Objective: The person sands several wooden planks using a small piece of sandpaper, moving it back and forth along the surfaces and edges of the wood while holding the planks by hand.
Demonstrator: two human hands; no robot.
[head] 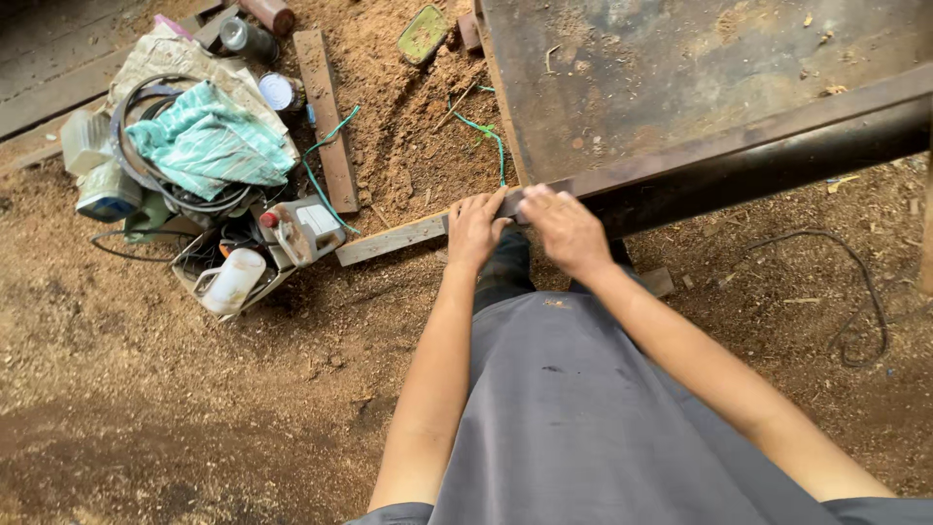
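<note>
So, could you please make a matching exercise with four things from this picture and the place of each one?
Things:
1. left hand
2. right hand
3. striped cloth
4. white mug

Places:
A. on the dark metal bar's end
B. in the tray on the sawdust
C. where the wooden plank meets the bar
D. over the coiled black cable

Pairs: 1-C, 2-A, 3-D, 4-B

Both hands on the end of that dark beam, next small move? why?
Probably firm up the grip before shifting anything. The left hand and right hand both rest on the near end of the long dark beam, fingers laid over its top edge rather than wrapped round it. The beam runs far to the right, so the load looks long and lopsided.
</note>
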